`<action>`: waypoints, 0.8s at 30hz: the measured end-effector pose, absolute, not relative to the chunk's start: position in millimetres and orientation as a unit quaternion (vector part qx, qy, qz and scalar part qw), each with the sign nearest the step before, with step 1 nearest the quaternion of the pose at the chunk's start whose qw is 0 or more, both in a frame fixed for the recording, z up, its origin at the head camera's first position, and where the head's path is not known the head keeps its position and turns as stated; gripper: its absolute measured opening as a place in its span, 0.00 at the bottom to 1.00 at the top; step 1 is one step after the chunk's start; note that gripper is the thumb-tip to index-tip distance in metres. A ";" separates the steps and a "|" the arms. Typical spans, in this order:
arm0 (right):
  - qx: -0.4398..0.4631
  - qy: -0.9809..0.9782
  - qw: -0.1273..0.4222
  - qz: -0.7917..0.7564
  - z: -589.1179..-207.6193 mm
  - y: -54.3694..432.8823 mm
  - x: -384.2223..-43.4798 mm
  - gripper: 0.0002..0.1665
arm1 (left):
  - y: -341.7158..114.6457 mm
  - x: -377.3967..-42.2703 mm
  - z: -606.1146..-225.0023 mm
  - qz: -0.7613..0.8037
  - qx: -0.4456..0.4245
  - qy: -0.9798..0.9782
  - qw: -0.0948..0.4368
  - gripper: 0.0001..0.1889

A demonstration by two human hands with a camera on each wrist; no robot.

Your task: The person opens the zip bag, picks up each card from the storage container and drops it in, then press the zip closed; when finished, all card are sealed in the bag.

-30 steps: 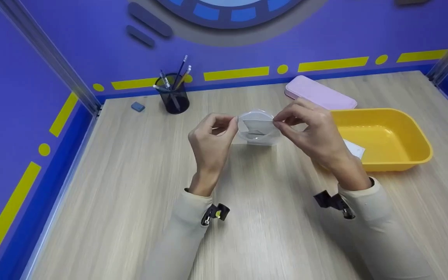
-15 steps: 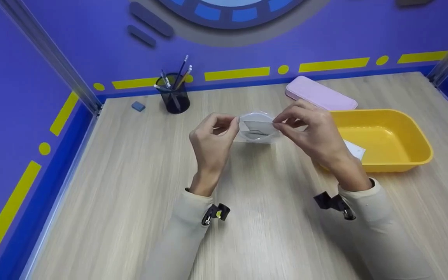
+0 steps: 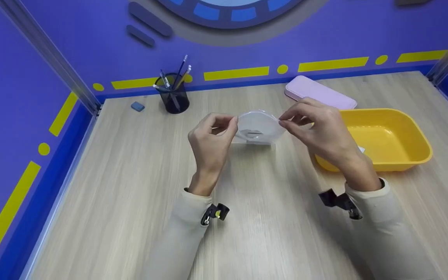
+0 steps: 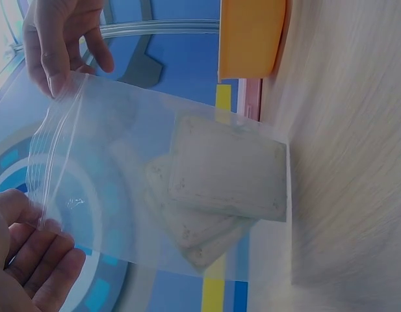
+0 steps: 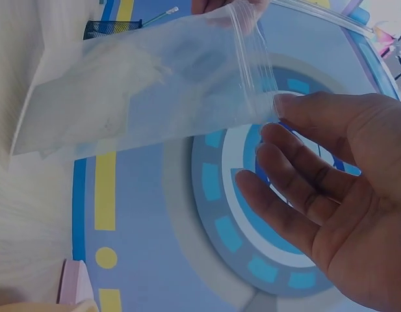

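Note:
A clear zip-lock bag (image 3: 261,126) stands over the table, its mouth upward and spread between my two hands. My left hand (image 3: 212,140) pinches one side of the mouth between thumb and forefinger. The opposite side is pinched by my right hand (image 3: 323,130), whose other fingers are loosely bent in the right wrist view. Low inside the bag, flat squarish pale grey pieces (image 4: 229,169) overlap at an angle. The bag's bottom edge is right at the tabletop in the left wrist view.
A yellow tray (image 3: 422,149) stands at the right, with a corner of a white piece (image 3: 361,149) showing beside my right wrist. Behind it lies a pink case (image 3: 321,92). A black mesh pencil cup (image 3: 174,99) and a blue eraser (image 3: 137,106) are at the back left.
My right hand has shifted slightly right, pulling the bag's mouth wider. The grey piece seen at its fingertips in the mouth no longer shows there. My left hand has stayed in place.

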State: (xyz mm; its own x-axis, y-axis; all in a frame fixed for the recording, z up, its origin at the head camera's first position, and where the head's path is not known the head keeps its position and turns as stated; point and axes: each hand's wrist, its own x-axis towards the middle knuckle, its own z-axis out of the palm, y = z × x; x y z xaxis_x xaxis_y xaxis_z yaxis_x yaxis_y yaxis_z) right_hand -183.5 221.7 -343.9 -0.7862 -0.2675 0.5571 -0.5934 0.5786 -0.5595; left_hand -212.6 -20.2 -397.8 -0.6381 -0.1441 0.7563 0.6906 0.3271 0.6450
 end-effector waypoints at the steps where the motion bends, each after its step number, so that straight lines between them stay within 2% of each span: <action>1: 0.246 -0.864 0.212 0.386 -342.6 223.2 -183.1 0.08 | -20.2 -213.0 -398.0 -0.548 -0.189 -0.720 0.381 0.03; 8: 0.219 -0.870 0.218 0.384 -335.7 241.1 -184.5 0.08 | -20.3 -213.4 -399.4 -0.549 -0.190 -0.720 0.378 0.03; 15: 0.155 -0.895 0.195 0.370 -338.6 271.6 -193.5 0.07 | -20.1 -213.2 -399.4 -0.549 -0.190 -0.721 0.378 0.03; 19: 0.104 -0.913 0.158 0.360 -344.6 285.2 -199.8 0.07 | -20.5 -212.0 -399.3 -0.547 -0.190 -0.723 0.377 0.03; 24: 0.055 -0.930 0.081 0.353 -355.3 298.2 -207.7 0.12 | -21.1 -211.9 -399.6 -0.547 -0.190 -0.722 0.378 0.03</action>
